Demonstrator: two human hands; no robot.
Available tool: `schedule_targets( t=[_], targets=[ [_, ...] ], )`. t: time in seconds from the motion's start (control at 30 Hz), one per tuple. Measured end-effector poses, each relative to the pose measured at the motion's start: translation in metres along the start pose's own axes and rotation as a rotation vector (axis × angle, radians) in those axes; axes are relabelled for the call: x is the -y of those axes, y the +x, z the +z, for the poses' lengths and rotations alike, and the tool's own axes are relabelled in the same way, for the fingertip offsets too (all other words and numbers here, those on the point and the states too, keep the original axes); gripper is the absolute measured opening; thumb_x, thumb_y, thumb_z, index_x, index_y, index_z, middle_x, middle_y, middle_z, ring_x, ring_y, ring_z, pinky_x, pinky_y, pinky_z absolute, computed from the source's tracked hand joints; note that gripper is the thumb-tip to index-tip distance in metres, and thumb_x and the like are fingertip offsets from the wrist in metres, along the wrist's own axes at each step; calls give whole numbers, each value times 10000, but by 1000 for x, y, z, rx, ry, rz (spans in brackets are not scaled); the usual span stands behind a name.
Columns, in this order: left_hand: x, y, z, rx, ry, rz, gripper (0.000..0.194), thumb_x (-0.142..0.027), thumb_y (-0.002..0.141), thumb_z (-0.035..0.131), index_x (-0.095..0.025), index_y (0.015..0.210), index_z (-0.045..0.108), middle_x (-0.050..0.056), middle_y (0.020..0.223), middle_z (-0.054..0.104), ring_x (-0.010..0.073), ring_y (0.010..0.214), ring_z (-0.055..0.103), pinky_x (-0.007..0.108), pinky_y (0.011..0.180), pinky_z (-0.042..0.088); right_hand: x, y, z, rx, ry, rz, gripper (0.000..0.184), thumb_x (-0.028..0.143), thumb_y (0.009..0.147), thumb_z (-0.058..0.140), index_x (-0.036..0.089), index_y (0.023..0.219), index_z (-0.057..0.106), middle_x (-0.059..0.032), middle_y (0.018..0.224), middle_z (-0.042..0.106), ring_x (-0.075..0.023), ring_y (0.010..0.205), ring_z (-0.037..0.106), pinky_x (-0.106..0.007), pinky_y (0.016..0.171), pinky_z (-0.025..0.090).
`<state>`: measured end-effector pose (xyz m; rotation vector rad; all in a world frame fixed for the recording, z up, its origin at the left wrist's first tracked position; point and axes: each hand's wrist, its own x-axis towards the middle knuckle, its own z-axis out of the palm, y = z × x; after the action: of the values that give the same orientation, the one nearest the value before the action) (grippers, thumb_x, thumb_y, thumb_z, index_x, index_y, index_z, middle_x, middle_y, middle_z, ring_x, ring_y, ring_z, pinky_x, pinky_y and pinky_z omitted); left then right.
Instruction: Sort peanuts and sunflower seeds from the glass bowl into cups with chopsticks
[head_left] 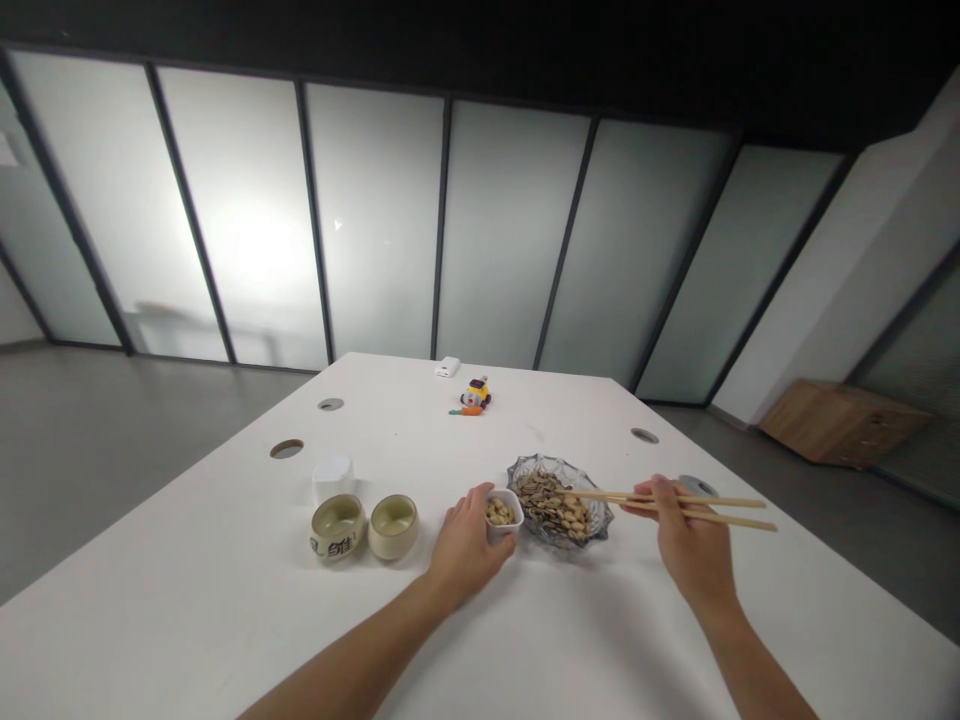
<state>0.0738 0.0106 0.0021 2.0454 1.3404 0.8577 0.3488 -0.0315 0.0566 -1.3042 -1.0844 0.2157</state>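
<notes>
While gripping chopsticks (675, 503), right hand (690, 545) level over glass dish (592, 520)

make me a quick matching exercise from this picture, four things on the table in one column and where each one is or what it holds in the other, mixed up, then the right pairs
Things
1. small white dish
2. glass bowl
3. chopsticks
4. toy

Places or states
A. far down the table, near the white box
B. held in the right hand, tips over the seeds
C. filled with mixed seeds and nuts
D. gripped by the left hand, holding pale nuts

Pairs: 1-D, 2-C, 3-B, 4-A
</notes>
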Motion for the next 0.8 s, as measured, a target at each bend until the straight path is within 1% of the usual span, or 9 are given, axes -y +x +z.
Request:
schedule_targets(
  t=[0.07, 0.13, 0.23, 0.3, 0.37, 0.43, 0.53, 0.63, 0.8],
  targets=[
    [1, 0, 0, -6, -3, 2, 673, -343, 834, 676, -192, 1462, 486, 121, 1411, 638, 309, 1301, 581, 417, 1141, 411, 0, -1, -4, -26, -231, -146, 676, 835, 896, 523, 204, 731, 701, -73, 671, 726, -240, 648, 730, -354, 618, 581],
    [2, 0, 1, -8, -7, 3, 670, -350, 834, 675, -197, 1459, 488, 115, 1402, 642, 309, 1297, 584, 416, 1136, 413, 1, -5, -4, -21, -375, -284, 689, 809, 959, 420, 224, 685, 658, -58, 619, 690, -217, 605, 685, -330, 584, 521],
    [3, 0, 1, -10, -9, 2, 671, -355, 836, 674, -197, 1461, 486, 116, 1407, 639, 307, 1301, 580, 417, 1140, 407, -1, -10, 2, 31, -447, -431, 656, 736, 1018, 377, 238, 658, 606, -37, 613, 656, -182, 552, 623, -312, 554, 461],
    [3, 0, 1, -7, -8, -1, 678, -355, 835, 675, -192, 1464, 481, 121, 1415, 634, 308, 1303, 577, 420, 1143, 403, -3, -11, 6, 87, -444, -489, 612, 692, 1033, 408, 237, 688, 626, -35, 646, 665, -182, 578, 630, -312, 585, 475],
    [2, 0, 1, -5, -8, -1, 683, -352, 833, 677, -190, 1466, 479, 124, 1418, 633, 308, 1304, 577, 420, 1144, 402, -6, -10, 9, 165, -407, -494, 555, 644, 1039, 461, 233, 730, 669, -37, 685, 683, -189, 617, 655, -314, 626, 508],
    [1, 0, 0, -6, -8, 1, 680, -350, 832, 678, -194, 1463, 480, 123, 1415, 635, 307, 1303, 578, 416, 1142, 403, -9, -11, 11, 239, -338, -451, 484, 583, 1041, 515, 231, 772, 710, -43, 745, 714, -193, 670, 687, -312, 660, 541],
    [1, 0, 0, -8, -5, 0, 667, -353, 834, 677, -204, 1455, 485, 120, 1412, 638, 305, 1302, 582, 410, 1136, 405, -12, -12, 13, 284, -244, -404, 395, 526, 1027, 579, 234, 823, 748, -54, 833, 747, -204, 750, 716, -317, 707, 573],
    [2, 1, 1, -9, -3, 1, 669, -354, 833, 677, -205, 1456, 484, 120, 1418, 634, 305, 1306, 580, 410, 1138, 402, -14, -14, 13, 245, -221, -404, 381, 526, 1016, 597, 237, 829, 761, -59, 832, 745, -217, 764, 710, -340, 733, 584],
    [4, 1, 2, -6, -8, 3, 677, -354, 836, 675, -198, 1465, 482, 119, 1402, 641, 308, 1298, 582, 418, 1134, 410, -12, -10, 11, 124, -261, -411, 445, 590, 1009, 567, 231, 833, 764, -72, 835, 750, -229, 774, 716, -360, 743, 582]
  ],
)
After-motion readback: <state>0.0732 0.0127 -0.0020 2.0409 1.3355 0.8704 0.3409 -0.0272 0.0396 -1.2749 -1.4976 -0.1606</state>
